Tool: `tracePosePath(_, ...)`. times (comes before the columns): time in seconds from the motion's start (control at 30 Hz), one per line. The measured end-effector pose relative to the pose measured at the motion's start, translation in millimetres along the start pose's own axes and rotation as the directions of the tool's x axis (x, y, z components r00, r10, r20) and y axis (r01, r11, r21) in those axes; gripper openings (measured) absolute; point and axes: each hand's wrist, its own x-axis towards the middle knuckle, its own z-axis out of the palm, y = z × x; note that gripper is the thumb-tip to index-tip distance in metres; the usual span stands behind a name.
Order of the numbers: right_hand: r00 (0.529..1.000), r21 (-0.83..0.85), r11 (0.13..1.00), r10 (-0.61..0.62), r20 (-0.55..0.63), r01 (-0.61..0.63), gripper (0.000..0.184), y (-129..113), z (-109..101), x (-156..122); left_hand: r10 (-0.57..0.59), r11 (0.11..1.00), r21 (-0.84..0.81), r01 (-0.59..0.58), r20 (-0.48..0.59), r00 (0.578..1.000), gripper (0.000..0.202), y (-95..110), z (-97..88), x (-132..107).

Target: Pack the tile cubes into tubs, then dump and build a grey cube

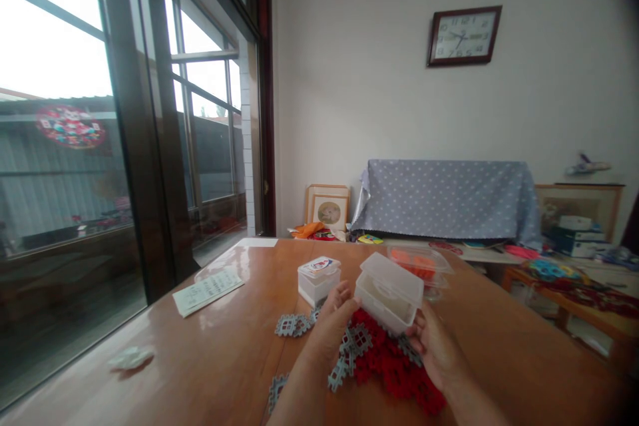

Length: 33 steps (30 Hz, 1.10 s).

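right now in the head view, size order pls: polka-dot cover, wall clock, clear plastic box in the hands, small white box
1. The polka-dot cover
2. The wall clock and the clear plastic box look about alike; the box's nearness makes it unsure
3. The small white box

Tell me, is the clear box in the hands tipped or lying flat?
Tipped: the clear plastic box is held up at a slant between the left hand and right hand, above the wooden table.
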Motion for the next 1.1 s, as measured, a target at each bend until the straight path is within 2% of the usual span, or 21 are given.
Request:
tracePosePath(0.17,0.998,-0.012,0.999,0.040,0.056,-0.040,0.050,-4,6,-5,-0.074,0.997,0.006,0.074,0.012,0.997,0.061,-2,-3.7,4)
tracePosePath(0.37,0.991,-0.004,0.998,0.067,0.112,-0.067,0.054,-4,7,-3,-0.091,0.996,-0.009,0.090,-0.098,0.991,0.052,11,1.0,0)
tracePosePath(0.6,0.995,-0.042,0.999,0.018,0.098,-0.014,0.056,0,4,3,-0.099,0.979,0.159,0.125,-0.165,0.981,0.050,21,6.2,-8)
tracePosePath(0.77,0.985,0.002,0.996,0.089,0.149,-0.090,0.061,-8,11,-6,-0.082,0.989,0.102,0.109,-0.240,0.967,0.047,27,2.2,-2)
tracePosePath(0.83,0.986,0.028,0.992,0.119,0.117,-0.124,0.065,-10,11,-6,-0.045,0.993,0.089,0.073,-0.284,0.958,0.049,35,-3.5,2)
tracePosePath(0.93,0.991,0.029,0.992,0.125,0.040,-0.126,0.068,-8,5,1,0.035,0.997,0.074,-0.007,-0.382,0.923,0.049,50,-15.9,10)
tracePosePath(1.03,0.993,0.003,0.994,0.112,0.035,-0.112,0.067,-2,-3,8,0.141,0.988,0.121,-0.091,-0.516,0.845,0.047,68,-29.9,19)
tracePosePath(1.1,0.993,-0.014,0.994,0.112,0.043,-0.111,0.066,2,-6,10,0.200,0.976,0.190,-0.108,-0.580,0.790,0.048,76,-38.8,25)
